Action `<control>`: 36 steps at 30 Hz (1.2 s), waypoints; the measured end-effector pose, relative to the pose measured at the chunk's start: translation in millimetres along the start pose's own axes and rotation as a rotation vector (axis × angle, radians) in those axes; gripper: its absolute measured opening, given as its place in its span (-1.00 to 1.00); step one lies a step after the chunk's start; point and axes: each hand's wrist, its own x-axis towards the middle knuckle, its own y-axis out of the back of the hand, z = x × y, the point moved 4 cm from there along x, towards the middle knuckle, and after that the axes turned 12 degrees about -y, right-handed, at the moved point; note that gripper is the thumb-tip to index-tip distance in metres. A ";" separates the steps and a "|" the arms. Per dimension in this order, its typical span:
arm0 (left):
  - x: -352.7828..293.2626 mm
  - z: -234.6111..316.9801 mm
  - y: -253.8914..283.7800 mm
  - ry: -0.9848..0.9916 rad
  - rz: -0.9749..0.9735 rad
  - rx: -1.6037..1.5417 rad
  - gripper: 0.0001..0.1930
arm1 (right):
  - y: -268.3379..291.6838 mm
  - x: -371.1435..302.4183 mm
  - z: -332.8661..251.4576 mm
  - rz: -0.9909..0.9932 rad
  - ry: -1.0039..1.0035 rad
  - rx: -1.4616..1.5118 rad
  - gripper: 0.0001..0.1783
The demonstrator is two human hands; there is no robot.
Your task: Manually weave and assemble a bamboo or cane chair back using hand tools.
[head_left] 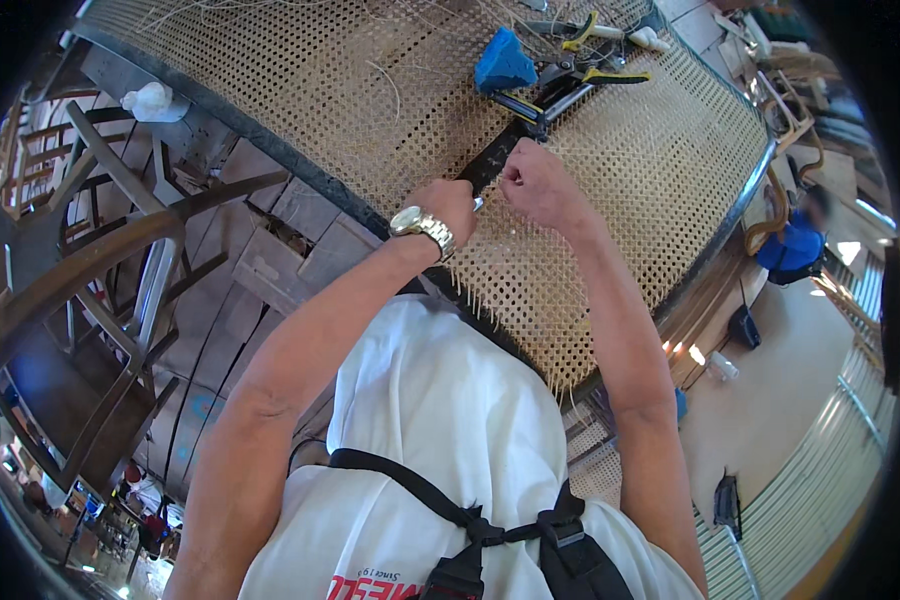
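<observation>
Woven cane webbing [530,270] spreads over the work surface in front of me, its near edge fringed with loose strand ends. My left hand [445,213], with a metal watch [410,222] on the wrist, is closed at the webbing. A bit of shiny metal pokes out beside its fingers, but the rest of that thing is hidden. Just right of it, my right hand [540,185] is curled shut above the cane; whatever it pinches is too small to tell. A dark flat bar [490,163] runs from my left hand toward the tools.
Beyond my hands lie yellow-and-black handled pliers [615,77], a blue block [505,62] and a clamp-like tool [530,112]. Wooden chair frames [120,230] crowd the left side. A person in blue [795,240] is at the far right. Loose cane strands [390,85] lie on top.
</observation>
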 end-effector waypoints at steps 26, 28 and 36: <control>-13.5 -33.2 30.5 -0.202 -0.115 0.184 -0.66 | -9.4 -27.6 -0.8 0.000 -0.019 0.073 -0.85; -56.9 -94.5 60.1 -0.149 -0.107 0.264 -0.63 | -2.7 -37.4 -11.1 -0.007 0.033 0.070 -0.83; -45.7 -39.4 45.3 -0.391 0.366 -0.009 -0.65 | 36.7 -115.5 -6.2 0.242 -0.213 -0.347 -0.41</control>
